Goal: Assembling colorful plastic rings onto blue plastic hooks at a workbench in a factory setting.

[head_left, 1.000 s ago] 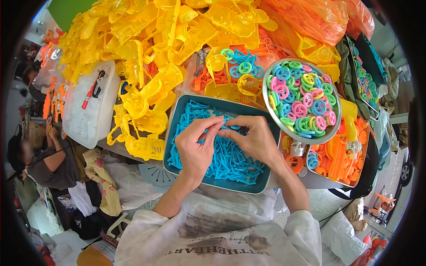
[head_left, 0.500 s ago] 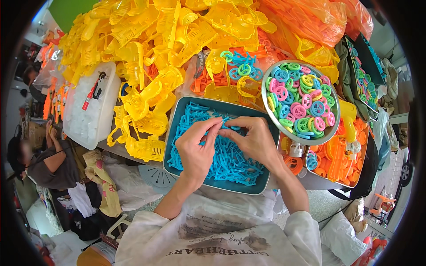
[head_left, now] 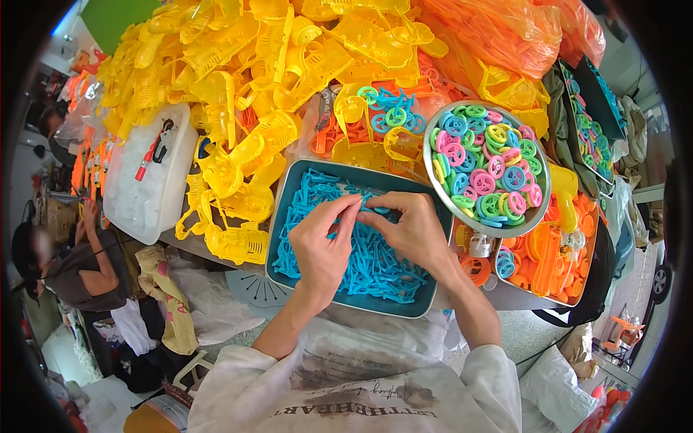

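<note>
Both hands meet above a teal rectangular tray (head_left: 278,249) full of thin blue plastic pieces (head_left: 382,278). My left hand (head_left: 323,238) is closed, its thumb and forefinger pinched at the tips. My right hand (head_left: 413,229) comes in from the other side, also pinching, with its fingertips almost against the left ones. What sits between the fingertips is too small and covered to make out. Some blue shows beneath the right fingers, but I cannot tell whether it is held or lies in the tray.
A metal bowl of small colored wheels (head_left: 487,169) stands right of the tray, above a box of orange parts (head_left: 552,252). Yellow plastic shells (head_left: 249,144) heap up behind. A white tub (head_left: 148,180) is at left. Another person (head_left: 86,263) sits far left.
My hands stay at nearly the same spot over the tray, fingertips still together, with only a slight shift. The other person's arm at far left has moved a little.
</note>
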Demonstrator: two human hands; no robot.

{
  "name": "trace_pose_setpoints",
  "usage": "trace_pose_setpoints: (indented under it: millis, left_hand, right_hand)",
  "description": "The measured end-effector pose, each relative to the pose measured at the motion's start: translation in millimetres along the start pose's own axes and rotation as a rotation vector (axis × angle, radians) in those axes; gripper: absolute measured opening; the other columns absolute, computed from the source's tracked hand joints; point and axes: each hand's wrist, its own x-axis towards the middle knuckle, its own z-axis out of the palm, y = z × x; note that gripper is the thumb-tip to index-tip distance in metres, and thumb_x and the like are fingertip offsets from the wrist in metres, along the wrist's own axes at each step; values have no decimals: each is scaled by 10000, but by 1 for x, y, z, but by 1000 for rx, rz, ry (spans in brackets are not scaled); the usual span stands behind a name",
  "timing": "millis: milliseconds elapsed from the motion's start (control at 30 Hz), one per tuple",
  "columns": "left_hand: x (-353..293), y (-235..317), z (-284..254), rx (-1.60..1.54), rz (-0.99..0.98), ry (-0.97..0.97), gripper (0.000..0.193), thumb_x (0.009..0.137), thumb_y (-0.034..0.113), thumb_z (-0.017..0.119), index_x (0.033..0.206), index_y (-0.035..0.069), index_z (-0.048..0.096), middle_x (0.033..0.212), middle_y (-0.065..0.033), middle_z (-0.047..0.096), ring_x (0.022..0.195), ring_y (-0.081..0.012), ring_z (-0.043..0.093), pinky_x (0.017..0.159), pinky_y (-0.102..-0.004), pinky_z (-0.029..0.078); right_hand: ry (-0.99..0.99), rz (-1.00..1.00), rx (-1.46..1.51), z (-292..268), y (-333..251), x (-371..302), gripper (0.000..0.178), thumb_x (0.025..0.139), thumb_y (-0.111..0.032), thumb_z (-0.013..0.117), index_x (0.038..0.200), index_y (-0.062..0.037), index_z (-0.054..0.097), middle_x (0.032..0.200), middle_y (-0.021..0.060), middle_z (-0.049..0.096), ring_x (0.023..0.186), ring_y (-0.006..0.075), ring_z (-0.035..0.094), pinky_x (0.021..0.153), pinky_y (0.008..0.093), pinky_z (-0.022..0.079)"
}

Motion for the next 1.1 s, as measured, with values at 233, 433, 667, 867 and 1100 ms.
trace_pose_setpoints:
  millis: [233, 433, 667, 867, 1100]
  left_hand:
    - [-1, -6, 0, 134, 190, 6, 204, 815, -43, 672, 1009, 19, 680, 857, -110, 667, 724, -256, 666, 607, -308, 520]
    - [6, -1, -13, 281, 249, -178, 219, 810, -31, 676, 1022, 23, 662, 930, -114, 599, 774, -272, 657, 627, -336, 529]
    - [22, 7, -34, 135, 129, -496, 405, 737, -46, 749, 1113, 33, 621, 1045, -94, 578, 924, -243, 652, 783, -319, 598]
    - [14, -3, -30, 53, 193, -496, 473, 710, 13, 784, 1142, 59, 597, 1095, -100, 572, 994, -283, 617, 822, -350, 553]
    - [22, -1, -30, 179, 353, -214, 479, 685, 19, 810, 1132, 56, 643, 1078, -87, 557, 936, -236, 607, 750, -315, 544]
  right_hand:
    - [-23, 39, -8, -3, -4, -1, 197, 812, -102, 728, 963, 23, 716, 830, 123, 700, 581, 106, 563, 494, 286, 434]
    - [-3, -36, -48, 0, 3, -2, 215, 808, -109, 726, 983, 15, 717, 798, 146, 693, 583, 133, 581, 495, 290, 439]
    - [-103, 38, -22, -6, 3, -1, 242, 799, -153, 751, 969, 17, 721, 727, 123, 681, 564, 109, 534, 503, 274, 420]
    - [-225, 147, 176, -14, -6, 1, 248, 832, -189, 750, 939, 33, 721, 689, 62, 665, 586, 40, 518, 526, 228, 409]
    - [3, 93, 364, -1, 1, -2, 281, 888, -167, 694, 1077, 35, 642, 883, 98, 688, 739, 102, 641, 647, 238, 518]
